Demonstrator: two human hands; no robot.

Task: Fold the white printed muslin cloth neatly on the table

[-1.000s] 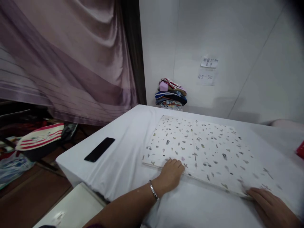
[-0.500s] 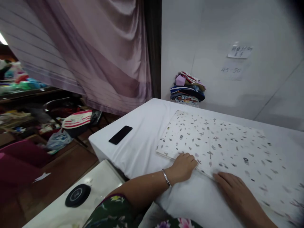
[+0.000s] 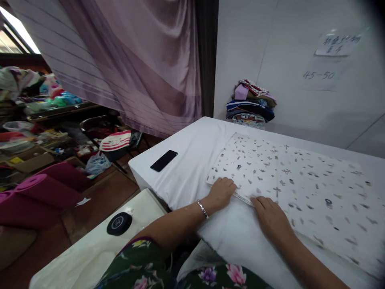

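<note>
A white folded cloth (image 3: 300, 180) printed with small dark motifs lies flat on a white-covered table (image 3: 186, 168). My left hand (image 3: 221, 192), a silver bracelet on its wrist, rests on the cloth's near left corner, fingers curled over the edge. Close beside it my right hand (image 3: 270, 214) lies on the near edge with fingers stretched flat. Neither hand lifts the cloth.
A black phone (image 3: 164, 160) lies near the table's left end. Folded clothes (image 3: 251, 105) are stacked against the white wall. A purple curtain (image 3: 135, 68) hangs left. A round black object (image 3: 119, 223) sits on a low white surface. Clutter and bags cover the floor at left.
My right hand slid left along the cloth's near edge, from its right end to beside my left hand. The view swung left, showing more of the cluttered floor.
</note>
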